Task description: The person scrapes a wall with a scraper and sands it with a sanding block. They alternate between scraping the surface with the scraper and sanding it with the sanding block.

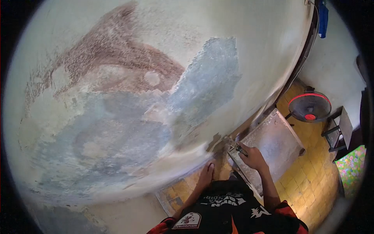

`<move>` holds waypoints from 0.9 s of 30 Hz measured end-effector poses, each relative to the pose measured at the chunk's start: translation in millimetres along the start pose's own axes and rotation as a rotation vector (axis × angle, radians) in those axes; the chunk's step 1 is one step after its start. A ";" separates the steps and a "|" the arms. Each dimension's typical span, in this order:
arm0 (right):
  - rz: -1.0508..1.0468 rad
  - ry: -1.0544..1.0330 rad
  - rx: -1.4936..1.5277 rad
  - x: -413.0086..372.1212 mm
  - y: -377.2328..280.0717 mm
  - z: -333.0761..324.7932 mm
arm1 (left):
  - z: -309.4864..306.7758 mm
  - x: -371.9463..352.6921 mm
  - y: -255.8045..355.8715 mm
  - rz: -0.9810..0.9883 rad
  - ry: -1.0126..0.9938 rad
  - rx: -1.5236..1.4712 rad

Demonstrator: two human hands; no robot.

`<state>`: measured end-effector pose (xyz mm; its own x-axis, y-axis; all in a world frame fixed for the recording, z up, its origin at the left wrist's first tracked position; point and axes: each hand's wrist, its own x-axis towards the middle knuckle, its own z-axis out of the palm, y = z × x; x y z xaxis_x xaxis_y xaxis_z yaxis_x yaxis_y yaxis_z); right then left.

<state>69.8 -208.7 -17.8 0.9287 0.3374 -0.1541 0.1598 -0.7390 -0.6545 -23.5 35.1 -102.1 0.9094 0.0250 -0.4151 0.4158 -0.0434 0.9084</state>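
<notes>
A large pale wall (202, 19) with reddish-brown and blue-grey patches (206, 78) fills most of the view. Low in the middle, my left hand (206, 174) is held near the wall's lower part; what its fingers hold, if anything, is too small to tell. To its right, my right hand (251, 156) is closed round a small dark tool, whose shape is partly hidden by the fingers. That hand is over the left edge of a dusty, pale board (272, 136) with a raised rim.
A fan with a red ring (310, 107) stands at the right on the yellow tiled floor (311, 175). Beside it are a small dark stand (339, 130) and a green flowered cloth (351, 169). A blue item (323, 19) hangs at the upper right.
</notes>
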 end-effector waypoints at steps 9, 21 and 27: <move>0.029 -0.076 0.045 -35.2 -1.4 76.7 | -30.1 -37.2 -85.8 -0.105 -0.347 -0.089; 0.012 0.150 0.558 -33.2 -57.3 -11.3 | -25.6 17.8 0.3 0.029 -0.108 -0.242; -0.234 0.198 0.923 -9.0 -129.4 -111.6 | 26.7 15.1 219.0 0.179 -0.364 -0.591</move>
<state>78.2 -181.3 150.8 0.9596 0.2514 0.1261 0.1008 0.1111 -0.9887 81.4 -0.7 89.3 0.9500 -0.2717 -0.1537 0.2818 0.5351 0.7964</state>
